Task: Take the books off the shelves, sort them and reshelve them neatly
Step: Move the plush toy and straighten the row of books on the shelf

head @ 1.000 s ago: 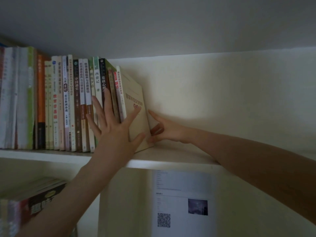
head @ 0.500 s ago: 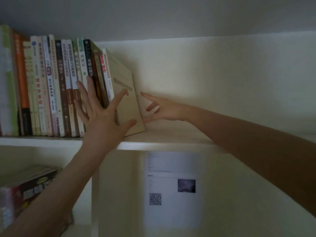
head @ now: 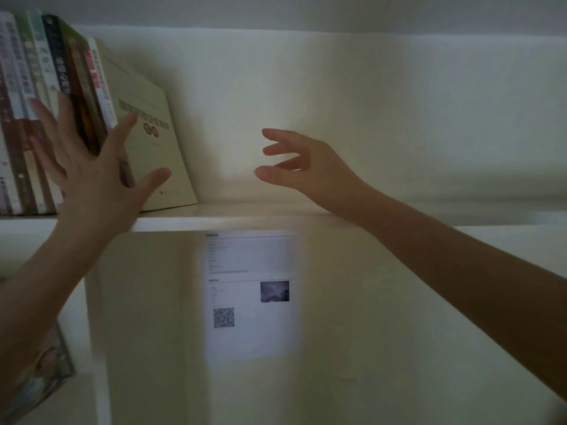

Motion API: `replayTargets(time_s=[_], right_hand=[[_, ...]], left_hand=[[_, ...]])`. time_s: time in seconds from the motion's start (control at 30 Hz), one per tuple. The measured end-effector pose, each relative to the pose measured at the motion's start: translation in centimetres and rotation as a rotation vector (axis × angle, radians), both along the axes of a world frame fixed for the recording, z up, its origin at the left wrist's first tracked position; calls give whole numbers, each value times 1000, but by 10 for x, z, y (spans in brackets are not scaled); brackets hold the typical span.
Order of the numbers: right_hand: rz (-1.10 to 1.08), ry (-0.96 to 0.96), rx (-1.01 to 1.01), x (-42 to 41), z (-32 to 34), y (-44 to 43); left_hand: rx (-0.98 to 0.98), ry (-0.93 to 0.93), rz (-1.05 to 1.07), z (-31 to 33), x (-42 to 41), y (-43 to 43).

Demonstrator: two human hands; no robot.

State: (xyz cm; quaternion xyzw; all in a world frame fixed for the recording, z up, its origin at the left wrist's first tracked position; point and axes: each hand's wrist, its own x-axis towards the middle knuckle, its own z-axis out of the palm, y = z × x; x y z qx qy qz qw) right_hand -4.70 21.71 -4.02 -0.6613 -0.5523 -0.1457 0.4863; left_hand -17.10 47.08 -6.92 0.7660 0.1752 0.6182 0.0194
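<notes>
Rests left grip (head: pixel 92 179), fingers spread straight, on leaning books (head: pixel 46 72); holds right grip (head: pixel 310 167) empty (fingers loosely bent) above the shelf (head: pixel 245 217), cream book (head: pixel 147 124) apart to its left.

Two hands were in view: one left hand (head: pixel 92 179) and one right hand (head: pixel 310 167). On the one upper shelf (head: pixel 245 220) about eight books (head: pixel 58 65) could be counted, among them one cream-covered book (head: pixel 153 142). The row ran off the left edge, so the full number could not be told. Below was one printed sheet (head: pixel 251 342) bearing one QR code (head: pixel 223 317) and one small photo (head: pixel 274 291). One colourful book (head: pixel 36 378) showed at lower left.
</notes>
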Motion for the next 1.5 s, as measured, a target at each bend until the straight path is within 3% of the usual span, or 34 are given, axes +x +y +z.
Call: replayTargets(time_s=[0.17,0.3,0.4,0.47,0.57,0.77,0.93,1.03,1.17,1.33,1.4,1.5], right_hand=[[22,75,106,-6,-23,-44],[55,82,100,-14,-54,-78],[25,46,82,-17,-81,-108],[-1,90,60,-17,-101,-129],[-103,170,-13,-9,-136,-165],[-360,490,-51,27,-227,-256],[-536,823,47,51,-307,-340],[-766,869,87,64,-359,-399],[-975,974,8,68,-417,-467],[-1167,981,115,82,-453,-516],[-1205,1081,122,95,-465,-527],[-1142,1015,127,111,-482,-531]], left_hand=[[-11,29,-63,-8,-7,-13],[224,-78,-232,-45,-13,-112],[364,-32,-397,-83,-9,-174],[354,16,-504,-109,-1,-201],[268,127,-648,-148,16,-229],[-69,574,-884,-240,82,-271],[-270,924,-1023,-308,137,-321],[-391,1126,-1096,-344,167,-358],[-550,1277,-1160,-373,198,-411],[-692,1405,-1231,-402,241,-474],[-680,1423,-1271,-406,253,-498],[-733,1465,-1336,-414,269,-527]])
